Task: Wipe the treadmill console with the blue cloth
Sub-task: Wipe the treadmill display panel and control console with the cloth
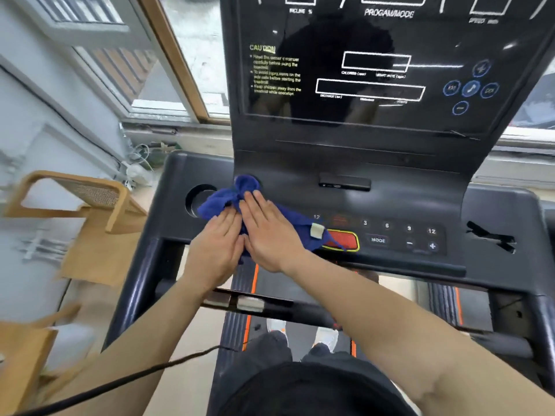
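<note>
The blue cloth (223, 199) is spread on the lower panel of the treadmill console (300, 166), just left of the red button (345, 240), whose left edge is overlapped by a cloth corner bearing a pale tag. The cloth is pressed flat by both hands, laid side by side with fingers straight and together: the right hand (270, 235) nearer the red button, the left hand (216, 246) farther left of it. A bunched end of the cloth is seen beyond the fingertips, up and left of the button.

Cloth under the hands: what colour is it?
The cloth is deep blue; the head view shows it.
</note>
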The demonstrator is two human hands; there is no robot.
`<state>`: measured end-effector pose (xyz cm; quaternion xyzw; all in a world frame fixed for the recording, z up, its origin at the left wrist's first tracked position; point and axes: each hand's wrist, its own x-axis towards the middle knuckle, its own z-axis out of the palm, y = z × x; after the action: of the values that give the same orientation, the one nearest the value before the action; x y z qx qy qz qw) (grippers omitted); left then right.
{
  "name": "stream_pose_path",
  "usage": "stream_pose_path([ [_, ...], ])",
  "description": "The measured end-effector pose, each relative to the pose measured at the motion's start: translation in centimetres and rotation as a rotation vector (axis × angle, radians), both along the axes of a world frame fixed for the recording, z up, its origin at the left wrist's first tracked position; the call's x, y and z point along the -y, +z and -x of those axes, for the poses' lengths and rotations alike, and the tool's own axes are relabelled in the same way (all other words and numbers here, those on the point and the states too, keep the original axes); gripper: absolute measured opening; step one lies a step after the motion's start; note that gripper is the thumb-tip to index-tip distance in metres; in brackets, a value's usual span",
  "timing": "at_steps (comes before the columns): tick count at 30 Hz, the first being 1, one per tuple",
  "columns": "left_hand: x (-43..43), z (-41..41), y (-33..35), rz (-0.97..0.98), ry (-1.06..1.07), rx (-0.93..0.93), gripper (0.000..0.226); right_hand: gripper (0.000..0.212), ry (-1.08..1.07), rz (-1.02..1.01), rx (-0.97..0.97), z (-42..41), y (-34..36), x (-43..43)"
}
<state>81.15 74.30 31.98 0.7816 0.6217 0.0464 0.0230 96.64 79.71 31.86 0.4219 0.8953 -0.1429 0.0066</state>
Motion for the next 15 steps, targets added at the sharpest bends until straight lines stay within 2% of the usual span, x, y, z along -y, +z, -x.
stream_pose_path([
  [3, 0.8, 0.2, -0.1, -0.011, 0.082, -0.023, 0.053, 0.067, 0.031, 0.014, 0.037, 1.2, -0.3, 0.5],
  [6, 0.2, -1.9, -0.4, 0.009, 0.061, -0.058, 0.054, 0.069, 0.040, -0.002, 0.055, -1.7, 0.0, 0.1],
  [15, -4.2, -16.7, -0.1, 0.125, -0.202, 0.001, 0.064, 0.072, -0.253, 0.013, 0.056, -19.0, -0.2, 0.3],
])
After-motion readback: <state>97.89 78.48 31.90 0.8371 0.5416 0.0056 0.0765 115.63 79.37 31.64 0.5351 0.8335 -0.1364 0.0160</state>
